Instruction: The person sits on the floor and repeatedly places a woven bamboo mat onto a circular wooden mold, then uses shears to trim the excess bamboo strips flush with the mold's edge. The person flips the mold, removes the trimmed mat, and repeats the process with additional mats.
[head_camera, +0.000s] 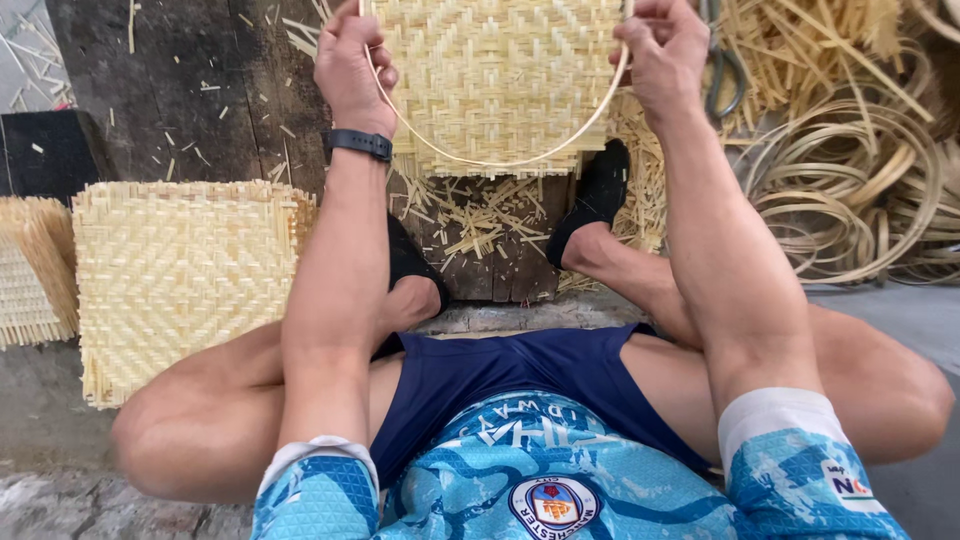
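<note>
Between the 2 raised hands, a square woven bamboo mat is held up in front of the seated person, with a thin bent bamboo hoop curving under its lower edge. Left hand, closed, pinches the hoop's left side against the mat; right hand, also closed, grips the hoop's right side near the mat's corner. Judged from this view, the weave of the mat is complete, and the hoop lies against it but is not yet bound on: no lashing shows along the curve, and loose strip ends hang below the bottom edge untrimmed. The top of the mat and hoop is cut off by the frame, so whether the ring is closed cannot be told. Below the mat, short bamboo offcuts litter dark wooden planks between the person's black shoes. At left lies 1 finished flat mat, with the edge of another beside it. At right, coils of bamboo strip are heaped, and scissors rest near the right hand.
</note>
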